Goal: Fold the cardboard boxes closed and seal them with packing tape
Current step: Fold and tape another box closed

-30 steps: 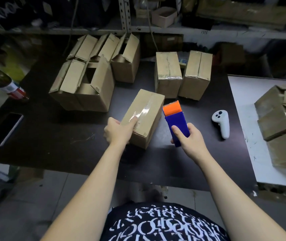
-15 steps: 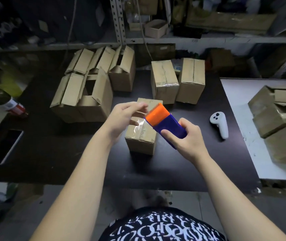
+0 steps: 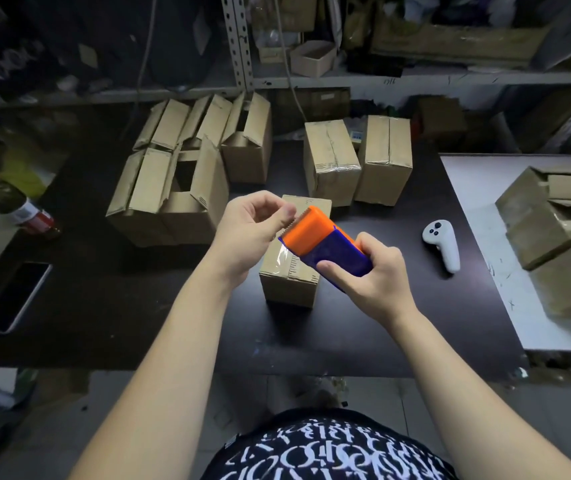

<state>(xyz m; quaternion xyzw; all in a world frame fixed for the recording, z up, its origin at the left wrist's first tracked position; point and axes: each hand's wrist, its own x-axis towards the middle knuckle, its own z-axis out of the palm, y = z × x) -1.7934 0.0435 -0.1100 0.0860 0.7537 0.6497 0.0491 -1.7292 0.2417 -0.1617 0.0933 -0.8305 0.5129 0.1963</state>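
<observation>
A small closed cardboard box (image 3: 291, 282) stands on the dark table (image 3: 138, 306) in front of me, with clear tape along its top. Above it my right hand (image 3: 367, 275) grips a blue tape dispenser with an orange toothed head (image 3: 322, 240). My left hand (image 3: 253, 226) is lifted off the box, its thumb and fingers pinched together at the dispenser's toothed edge; whether tape is between them is unclear. Two sealed boxes (image 3: 332, 161) (image 3: 384, 157) stand behind. Several open-flapped boxes (image 3: 173, 192) sit at the back left.
A white controller (image 3: 441, 244) lies right of the box. More cardboard boxes (image 3: 561, 233) are stacked on a white surface at the right. At the left lie a phone (image 3: 17, 296) and a red-capped bottle (image 3: 10, 202). Shelving runs behind the table.
My left hand left the box and rose to the dispenser's head. The right hand tilted the dispenser up and leftward above the box. The box now stands untouched.
</observation>
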